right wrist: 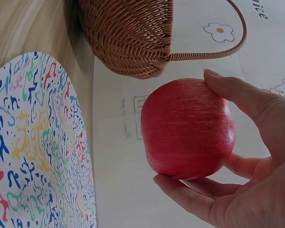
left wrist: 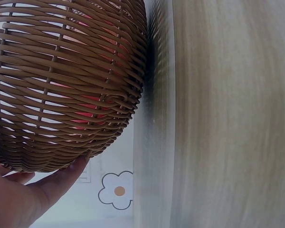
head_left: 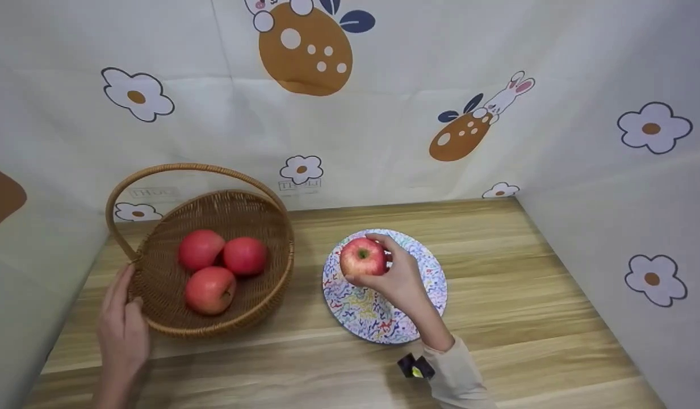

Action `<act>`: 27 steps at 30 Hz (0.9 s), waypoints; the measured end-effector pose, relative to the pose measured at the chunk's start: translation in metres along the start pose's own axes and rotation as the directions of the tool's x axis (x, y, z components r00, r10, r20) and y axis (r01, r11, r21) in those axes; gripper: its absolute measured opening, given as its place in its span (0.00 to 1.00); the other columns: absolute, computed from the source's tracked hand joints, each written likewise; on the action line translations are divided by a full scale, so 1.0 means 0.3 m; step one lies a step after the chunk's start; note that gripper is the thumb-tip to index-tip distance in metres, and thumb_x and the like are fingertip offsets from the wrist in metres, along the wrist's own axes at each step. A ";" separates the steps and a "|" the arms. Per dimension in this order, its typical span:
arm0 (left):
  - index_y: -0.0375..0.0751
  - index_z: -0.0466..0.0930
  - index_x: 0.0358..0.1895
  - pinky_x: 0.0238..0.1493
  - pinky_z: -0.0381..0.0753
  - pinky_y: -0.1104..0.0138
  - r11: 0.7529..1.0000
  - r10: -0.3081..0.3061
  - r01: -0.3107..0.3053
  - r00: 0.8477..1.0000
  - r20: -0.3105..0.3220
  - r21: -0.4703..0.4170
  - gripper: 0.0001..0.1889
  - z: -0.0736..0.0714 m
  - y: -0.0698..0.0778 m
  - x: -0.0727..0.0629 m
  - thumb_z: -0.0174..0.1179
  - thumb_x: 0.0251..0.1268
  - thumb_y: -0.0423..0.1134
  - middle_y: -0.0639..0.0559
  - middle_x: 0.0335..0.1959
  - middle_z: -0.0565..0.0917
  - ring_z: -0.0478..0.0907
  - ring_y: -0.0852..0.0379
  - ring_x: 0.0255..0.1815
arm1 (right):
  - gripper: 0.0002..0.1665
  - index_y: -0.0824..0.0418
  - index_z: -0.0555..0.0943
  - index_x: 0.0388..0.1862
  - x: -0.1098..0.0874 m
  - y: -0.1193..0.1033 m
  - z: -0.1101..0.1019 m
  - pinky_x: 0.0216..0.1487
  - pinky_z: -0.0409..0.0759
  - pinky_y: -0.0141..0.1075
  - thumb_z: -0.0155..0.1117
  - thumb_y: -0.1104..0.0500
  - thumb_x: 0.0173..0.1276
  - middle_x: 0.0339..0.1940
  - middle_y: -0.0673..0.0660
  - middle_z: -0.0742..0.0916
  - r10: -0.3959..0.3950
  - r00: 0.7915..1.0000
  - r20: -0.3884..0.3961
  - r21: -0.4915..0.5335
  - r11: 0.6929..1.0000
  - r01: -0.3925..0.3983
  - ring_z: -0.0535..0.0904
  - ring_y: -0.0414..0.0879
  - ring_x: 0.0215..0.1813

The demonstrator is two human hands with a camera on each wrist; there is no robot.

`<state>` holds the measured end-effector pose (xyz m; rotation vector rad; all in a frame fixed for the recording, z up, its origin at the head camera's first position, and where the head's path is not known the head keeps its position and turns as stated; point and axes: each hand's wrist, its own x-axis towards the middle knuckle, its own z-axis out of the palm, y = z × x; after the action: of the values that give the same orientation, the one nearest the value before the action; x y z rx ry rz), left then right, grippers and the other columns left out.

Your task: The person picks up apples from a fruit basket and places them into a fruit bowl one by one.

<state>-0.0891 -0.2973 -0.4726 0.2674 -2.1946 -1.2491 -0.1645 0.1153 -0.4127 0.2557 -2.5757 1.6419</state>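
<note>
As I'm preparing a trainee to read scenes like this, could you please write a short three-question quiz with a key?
1. How many round red apples lie in the round, brown wicker basket?

2. True or false: the right-hand grip holds a single red apple clear of the flat, white disc with multicoloured squiggles.

3. What does the left-hand grip touch?
(a) the disc
(b) the basket
(c) an apple

Key: 1. Three. 2. True. 3. (b).
</note>
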 end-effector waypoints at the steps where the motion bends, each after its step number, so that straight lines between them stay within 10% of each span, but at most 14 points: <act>1: 0.33 0.65 0.80 0.85 0.45 0.60 1.000 0.000 0.000 1.000 0.001 0.000 0.29 0.000 0.000 0.000 0.38 0.77 0.27 0.37 0.83 0.63 0.55 0.41 0.84 | 0.46 0.63 0.80 0.67 0.001 0.001 -0.001 0.48 0.88 0.44 0.89 0.60 0.46 0.56 0.62 0.87 0.001 1.000 -0.003 -0.002 1.000 -0.001 0.84 0.56 0.54; 27: 0.33 0.66 0.79 0.85 0.47 0.61 0.999 0.038 -0.038 0.999 -0.006 -0.008 0.29 -0.001 0.004 0.000 0.38 0.77 0.27 0.35 0.82 0.64 0.56 0.41 0.84 | 0.46 0.64 0.80 0.66 0.014 0.055 -0.022 0.49 0.88 0.44 0.88 0.59 0.47 0.59 0.65 0.86 0.020 0.999 -0.034 -0.014 1.000 -0.021 0.85 0.58 0.55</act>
<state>-0.0888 -0.2970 -0.4715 0.2243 -2.1793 -1.2346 -0.1717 0.1276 -0.4239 0.1993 -2.5727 1.6198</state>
